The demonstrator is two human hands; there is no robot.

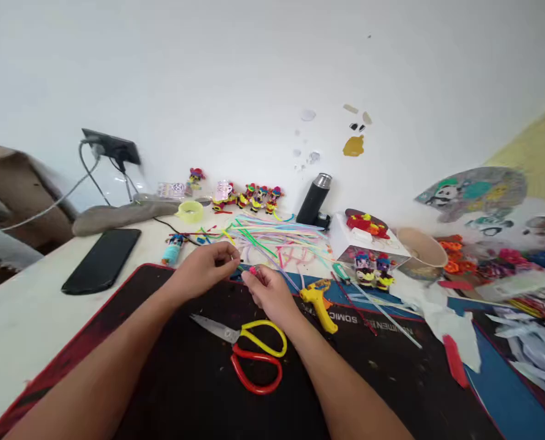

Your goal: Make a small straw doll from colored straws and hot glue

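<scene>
My left hand (pixel 207 267) is above the dark mat, thumb and fingers curled together in a pinch. A tiny dark tip shows at its fingertips, too small to name. Just to its right, my right hand (pixel 272 294) is closed on a small pink piece (pixel 254 269), mostly hidden by the fingers. The two hands are close but apart. Below them lies a pair of scissors (pixel 230 334) with one yellow and one red handle, blades slightly parted. To the right of my right hand rests a yellow glue gun (pixel 318 300).
Pipe cleaners (pixel 272 229) in many colours lie behind the hands. Small fuzzy figures (pixel 259 198) and a black thermos (pixel 314 198) stand by the wall. A phone (pixel 102 261) lies left, near a roll of tape (pixel 190 211). A white box (pixel 345 244) is at right.
</scene>
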